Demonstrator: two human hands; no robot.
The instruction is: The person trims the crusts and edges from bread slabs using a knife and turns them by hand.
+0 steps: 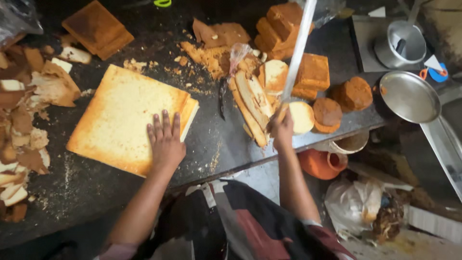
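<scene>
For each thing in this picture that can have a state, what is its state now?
Large square yellow sponge cake slab: flat on the dark counter, whole.
Left hand: palm down on the slab.
Right hand: closed around the long knife.
Long knife: raised, blade pointing away.
Round steel pan: empty.
Brown crust trimmings: piled at left.

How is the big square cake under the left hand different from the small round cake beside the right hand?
The square cake is wide, flat and pale yellow on top; the round cake is much smaller and creamy white. The left hand lies flat on the square cake; the right hand grips a long knife beside the round one. Both sit on the dark counter.
</scene>
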